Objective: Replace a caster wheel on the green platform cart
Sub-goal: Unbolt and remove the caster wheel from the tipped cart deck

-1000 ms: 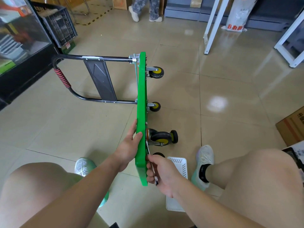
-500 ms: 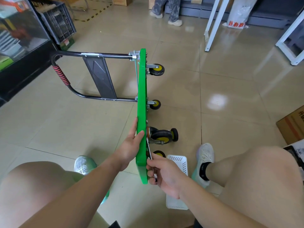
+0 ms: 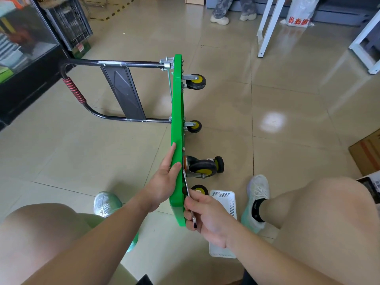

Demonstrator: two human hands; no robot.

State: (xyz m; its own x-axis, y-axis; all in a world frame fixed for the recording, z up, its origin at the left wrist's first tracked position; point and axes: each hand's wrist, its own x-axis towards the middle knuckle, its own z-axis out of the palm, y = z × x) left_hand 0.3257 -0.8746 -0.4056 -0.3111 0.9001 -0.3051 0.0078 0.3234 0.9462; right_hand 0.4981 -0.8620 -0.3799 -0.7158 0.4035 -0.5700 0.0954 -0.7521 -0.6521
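The green platform cart (image 3: 176,120) stood on its long edge on the beige tiled floor (image 3: 287,99). Its black tubular handle (image 3: 72,89), with a red-striped grip, lay out to the left. The left hand (image 3: 164,182) was pressed flat against the deck's left face, fingers straight and the thumb laid over the upper edge. The right hand (image 3: 207,212) had its fingers curled round the shaft of a silver metal wrench (image 3: 186,182). The wrench head reached up to the mounting plate of the black-and-yellow caster wheel (image 3: 202,167) near the deck's close end.

Three more casters projected to the right, two at the far end (image 3: 196,81) and one partly hidden behind the right hand (image 3: 199,189). A white perforated plastic basket (image 3: 225,199) lay on the floor just beside the right wrist, between the cart and the person's right shoe. A brown cardboard box (image 3: 368,153) sat at the right margin.

Farther off were white metal frame legs (image 3: 267,27), a white printed sack (image 3: 299,15), a black plastic crate (image 3: 70,23), a glass-fronted cabinet (image 3: 24,38) and another person's shoes (image 3: 220,18).
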